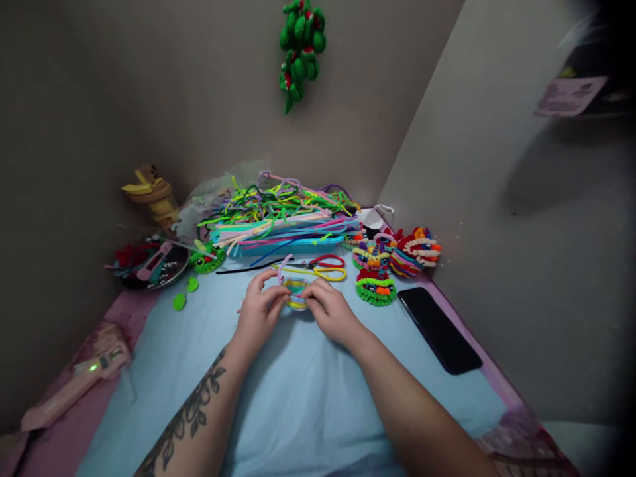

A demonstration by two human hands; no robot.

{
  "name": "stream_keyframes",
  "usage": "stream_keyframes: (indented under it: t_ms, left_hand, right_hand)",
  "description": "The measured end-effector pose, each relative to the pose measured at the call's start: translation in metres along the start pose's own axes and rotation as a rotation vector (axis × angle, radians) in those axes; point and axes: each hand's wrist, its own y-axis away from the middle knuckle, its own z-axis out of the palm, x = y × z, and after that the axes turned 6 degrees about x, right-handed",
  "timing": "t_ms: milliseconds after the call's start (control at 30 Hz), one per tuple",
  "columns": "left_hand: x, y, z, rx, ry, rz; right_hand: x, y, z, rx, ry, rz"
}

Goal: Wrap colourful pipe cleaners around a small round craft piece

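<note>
My left hand [259, 306] and my right hand [332, 311] meet over the light blue cloth [298, 397], both pinched on a small round pipe-cleaner piece [297, 291] coiled in blue, green and yellow. A lilac pipe-cleaner end curls up from it by my left fingers. Scissors [325, 263] with red and yellow handles lie just behind the piece. Further back lies a big pile of coloured pipe cleaners [283, 218].
Several finished coiled pipe-cleaner figures [392, 262] sit at the right, with a black phone [440, 329] lying in front of them. A dark dish of bits [152, 265] stands at the left, a pink glue gun [79, 384] nearer. A green ornament [301, 46] hangs on the wall.
</note>
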Motion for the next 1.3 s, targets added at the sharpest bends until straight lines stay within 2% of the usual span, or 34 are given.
stream_keyframes:
  t_ms: [133,333,467,533,633,733,833,967,1067,1200,1300]
  left_hand:
    - [-0.001,0.001,0.002,-0.004,0.017,0.008]
    - [0.003,0.003,0.004,-0.014,0.043,0.0]
    - [0.006,0.0,0.003,0.001,0.124,-0.08]
    - [0.006,0.0,0.003,-0.015,0.134,-0.144]
    - [0.002,0.003,0.007,-0.047,0.131,-0.231]
    - [-0.002,0.006,0.012,-0.043,0.109,-0.27]
    - [-0.005,0.007,0.014,-0.028,0.076,-0.284]
    - [-0.005,0.005,0.013,-0.076,0.058,-0.246]
    - [-0.005,0.005,0.013,-0.111,0.037,-0.194]
    - [-0.006,0.004,0.011,-0.141,0.034,-0.16]
    - [-0.006,0.003,0.009,-0.183,0.059,-0.163]
  right_hand:
    - [0.0,-0.001,-0.001,-0.012,-0.033,0.005]
    - [0.001,-0.001,0.001,0.024,-0.02,-0.085]
    - [0.001,0.001,0.0,0.05,0.047,-0.14]
    - [0.001,0.002,0.001,0.107,0.113,-0.151]
    - [0.003,0.004,0.007,0.18,0.144,-0.054]
    - [0.008,0.007,0.017,0.155,0.047,0.097]
    - [0.014,0.007,0.024,0.114,-0.003,0.173]
    - [0.021,0.008,0.025,0.077,-0.052,0.249]
    - [0.027,0.008,0.026,0.131,-0.112,0.284]
    - [0.037,0.008,0.03,0.211,-0.286,0.339]
    - [0.042,0.007,0.03,0.176,-0.436,0.394]
